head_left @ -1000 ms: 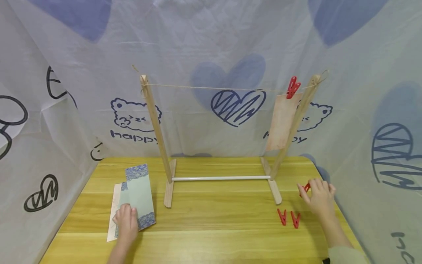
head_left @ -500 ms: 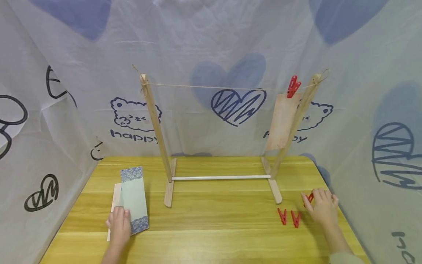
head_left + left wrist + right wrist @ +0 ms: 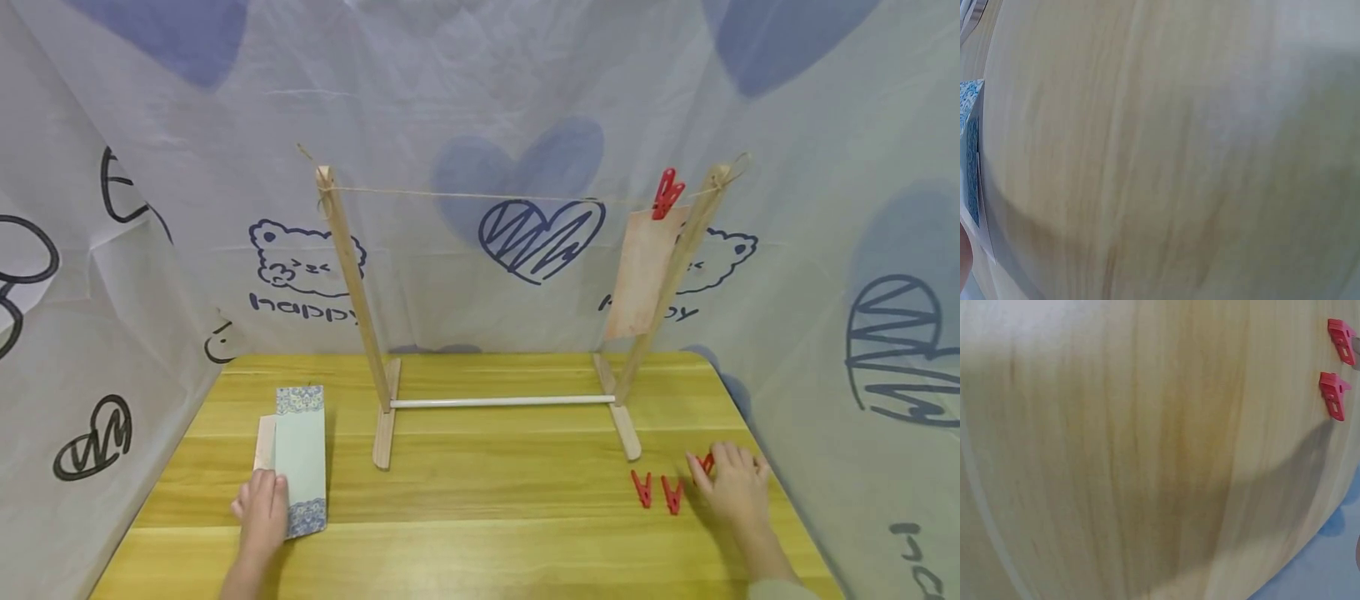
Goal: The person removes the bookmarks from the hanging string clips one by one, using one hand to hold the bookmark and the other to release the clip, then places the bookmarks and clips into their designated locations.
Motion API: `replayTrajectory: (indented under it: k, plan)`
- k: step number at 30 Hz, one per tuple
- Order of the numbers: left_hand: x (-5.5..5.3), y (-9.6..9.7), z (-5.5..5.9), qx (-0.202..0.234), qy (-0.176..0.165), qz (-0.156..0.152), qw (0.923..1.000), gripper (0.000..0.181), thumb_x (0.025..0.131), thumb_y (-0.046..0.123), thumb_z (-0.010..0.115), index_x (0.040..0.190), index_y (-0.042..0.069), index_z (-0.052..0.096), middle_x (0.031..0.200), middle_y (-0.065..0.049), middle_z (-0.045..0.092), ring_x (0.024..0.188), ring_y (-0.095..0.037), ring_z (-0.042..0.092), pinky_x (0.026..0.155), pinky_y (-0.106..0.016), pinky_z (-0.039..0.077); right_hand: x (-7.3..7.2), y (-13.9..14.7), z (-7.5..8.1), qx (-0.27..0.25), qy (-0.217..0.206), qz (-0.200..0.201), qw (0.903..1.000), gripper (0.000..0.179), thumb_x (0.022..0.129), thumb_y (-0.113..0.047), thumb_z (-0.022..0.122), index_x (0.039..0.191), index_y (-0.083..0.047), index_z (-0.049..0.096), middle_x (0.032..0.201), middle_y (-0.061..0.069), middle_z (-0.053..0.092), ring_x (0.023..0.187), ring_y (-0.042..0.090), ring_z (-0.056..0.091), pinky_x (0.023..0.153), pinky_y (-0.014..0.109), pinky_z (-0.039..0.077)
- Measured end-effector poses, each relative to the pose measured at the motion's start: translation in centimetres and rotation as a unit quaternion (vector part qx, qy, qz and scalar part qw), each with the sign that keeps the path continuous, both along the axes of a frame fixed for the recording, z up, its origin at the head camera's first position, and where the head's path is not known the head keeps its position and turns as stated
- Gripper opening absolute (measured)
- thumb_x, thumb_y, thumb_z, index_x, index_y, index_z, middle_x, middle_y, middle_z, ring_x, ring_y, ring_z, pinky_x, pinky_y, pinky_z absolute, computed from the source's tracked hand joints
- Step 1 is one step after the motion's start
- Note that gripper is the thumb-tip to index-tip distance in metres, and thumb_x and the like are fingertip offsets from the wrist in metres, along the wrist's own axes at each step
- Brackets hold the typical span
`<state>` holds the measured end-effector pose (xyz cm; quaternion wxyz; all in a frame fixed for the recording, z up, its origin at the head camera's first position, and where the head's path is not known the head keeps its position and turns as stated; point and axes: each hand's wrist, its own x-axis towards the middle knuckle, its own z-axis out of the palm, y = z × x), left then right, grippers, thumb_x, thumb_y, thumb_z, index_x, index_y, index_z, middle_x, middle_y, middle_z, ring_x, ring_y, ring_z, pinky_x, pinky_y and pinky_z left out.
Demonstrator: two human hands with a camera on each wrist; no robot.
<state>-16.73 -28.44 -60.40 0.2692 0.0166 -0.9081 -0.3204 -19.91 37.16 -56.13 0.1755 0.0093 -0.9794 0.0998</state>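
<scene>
At the left of the table, my left hand (image 3: 262, 510) pinches the left edge of a pale green card (image 3: 302, 454) with blue patterned bands at both ends. A pinkish card (image 3: 266, 442) lies partly under it. In the left wrist view, only edges of the cards (image 3: 972, 169) show. My right hand (image 3: 738, 492) holds a red clothespin (image 3: 704, 467) between thumb and fingers, just above or on the table; which one is unclear. Left of that hand lie two more red clothespins, one nearer (image 3: 672, 495) and one farther left (image 3: 642, 489).
A wooden frame (image 3: 352, 283) stands at the back, with a string (image 3: 465, 196) between its posts and a white rod (image 3: 502, 402) low down. Near the right post, a red clothespin (image 3: 666, 196) holds a pinkish card (image 3: 641, 275) on the string. Printed cloth (image 3: 450, 92) surrounds the table.
My left hand has shifted left and slightly nearer, sliding and straightening the green card over the cards beneath. My right hand has come nearer the table's front with its clothespin.
</scene>
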Motion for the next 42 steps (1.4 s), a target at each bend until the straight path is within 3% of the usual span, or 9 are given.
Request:
replayTrajectory:
  k: [9, 17, 24, 34, 42]
  plan:
    - [0.1, -0.6, 0.3, -0.027, -0.059, -0.009, 0.9978, 0.025, 0.097, 0.01, 0.03, 0.075, 0.004, 0.039, 0.08, -0.013, 0.039, 0.074, -0.028, 0.031, 0.071, -0.046, 0.017, 0.1, 0.2, -0.6, 0.003, -0.016, -0.005, 0.9999, 0.038, 0.093, -0.041, 0.047, 0.078, -0.006, 0.044, 0.087, 0.017, 0.052, 0.089, 0.037, 0.043, 0.082, 0.058, 0.023]
    - [0.1, -1.0, 0.5, -0.041, -0.111, -0.01, 0.9929, 0.027, 0.099, 0.015, 0.027, 0.078, 0.004, 0.041, 0.083, -0.012, 0.041, 0.078, -0.03, 0.032, 0.075, -0.05, 0.018, 0.4, 0.4, -1.6, 0.011, -0.038, -0.015, 0.9991, 0.042, 0.092, -0.044, 0.045, 0.083, -0.003, 0.048, 0.093, 0.022, 0.053, 0.09, 0.041, 0.045, 0.085, 0.058, 0.023]
    - [-0.2, -1.2, 0.5, -0.047, -0.152, 0.002, 0.9872, 0.029, 0.099, 0.018, 0.026, 0.08, 0.003, 0.042, 0.087, -0.015, 0.042, 0.082, -0.033, 0.033, 0.08, -0.054, 0.018, 0.6, 0.8, -2.9, 0.008, -0.058, -0.026, 0.998, 0.042, 0.091, -0.045, 0.047, 0.078, -0.005, 0.047, 0.088, 0.019, 0.054, 0.087, 0.039, 0.046, 0.083, 0.058, 0.023]
    - [-0.3, -1.3, 0.2, -0.061, -0.209, 0.024, 0.9757, 0.033, 0.1, 0.022, 0.022, 0.091, -0.002, 0.044, 0.093, -0.019, 0.04, 0.09, -0.037, 0.032, 0.081, -0.056, 0.016, 0.7, 0.3, -3.0, -0.005, -0.079, -0.037, 0.9962, 0.046, 0.091, -0.046, 0.047, 0.085, -0.001, 0.052, 0.101, 0.026, 0.055, 0.094, 0.041, 0.046, 0.084, 0.058, 0.021]
    - [-0.5, -1.1, -0.1, -0.062, -0.225, 0.051, 0.9711, 0.034, 0.099, 0.023, 0.024, 0.095, -0.004, 0.044, 0.098, -0.022, 0.039, 0.093, -0.04, 0.03, 0.081, -0.056, 0.017, 1.0, 0.4, -3.3, -0.007, -0.113, -0.055, 0.992, 0.058, 0.091, -0.051, 0.044, 0.097, 0.006, 0.054, 0.106, 0.028, 0.054, 0.097, 0.043, 0.045, 0.085, 0.059, 0.021]
